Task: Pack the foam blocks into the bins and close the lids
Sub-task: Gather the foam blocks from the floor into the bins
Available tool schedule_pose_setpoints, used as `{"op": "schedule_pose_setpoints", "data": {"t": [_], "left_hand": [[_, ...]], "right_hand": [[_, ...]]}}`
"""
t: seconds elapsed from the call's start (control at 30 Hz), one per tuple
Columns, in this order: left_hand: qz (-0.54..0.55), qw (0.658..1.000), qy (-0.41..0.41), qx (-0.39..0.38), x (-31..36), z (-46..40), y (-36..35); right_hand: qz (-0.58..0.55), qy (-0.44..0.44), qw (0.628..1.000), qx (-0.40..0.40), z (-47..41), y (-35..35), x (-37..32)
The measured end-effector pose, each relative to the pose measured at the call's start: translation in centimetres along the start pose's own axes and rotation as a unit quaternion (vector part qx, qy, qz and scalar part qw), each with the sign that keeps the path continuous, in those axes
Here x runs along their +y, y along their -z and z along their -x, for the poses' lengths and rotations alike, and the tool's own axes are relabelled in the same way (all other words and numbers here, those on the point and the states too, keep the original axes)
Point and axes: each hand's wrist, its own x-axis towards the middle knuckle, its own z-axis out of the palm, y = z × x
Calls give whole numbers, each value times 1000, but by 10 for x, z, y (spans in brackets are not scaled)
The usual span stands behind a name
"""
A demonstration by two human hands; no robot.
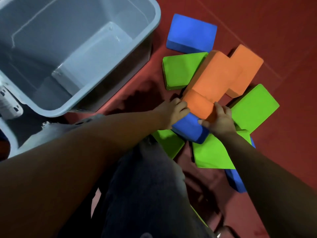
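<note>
Right of centre in the frame, a pile of foam blocks lies on the red floor [283,40]. Topmost are two orange blocks: the nearer orange block [211,83] runs diagonally across the pile, and the farther orange block [247,69] sits just beside it, touching along one edge. Both hands are at the nearer orange block's lower end. The left hand [173,112] has its fingers curled over the block's left corner; the right hand [217,119] presses curled fingers against its right lower face, thumb reaching toward the blue block [188,128] directly underneath. Whether the hands also grip that blue block is hard to tell, as they cover the seam between the two.

Around these lie green blocks: one [181,71] to the upper left of the pile, one [253,107] to the right, one [212,153] below the hands, and a smaller visible part [168,143] at lower left. Another blue block [192,33] rests flat at the top of the pile, apart from the orange ones.

The grey bin [151,48] stands open in the upper left of the frame, well apart from the hands, with no blocks visible inside.
</note>
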Motion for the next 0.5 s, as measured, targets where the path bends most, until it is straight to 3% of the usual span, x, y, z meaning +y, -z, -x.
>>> {"op": "schedule_pose_setpoints", "data": {"t": [0.17, 0.37, 0.5], "left_hand": [[-32, 999, 34, -20, 1, 4, 16], [54, 992, 91, -68, -25, 19, 25], [77, 995, 51, -31, -34, 29, 43]], "right_hand": [[0, -9, 999, -33, -9, 3, -4], [21, -17, 996, -80, -11, 5, 0], [64, 8, 997, -44, 2, 8, -10]]}}
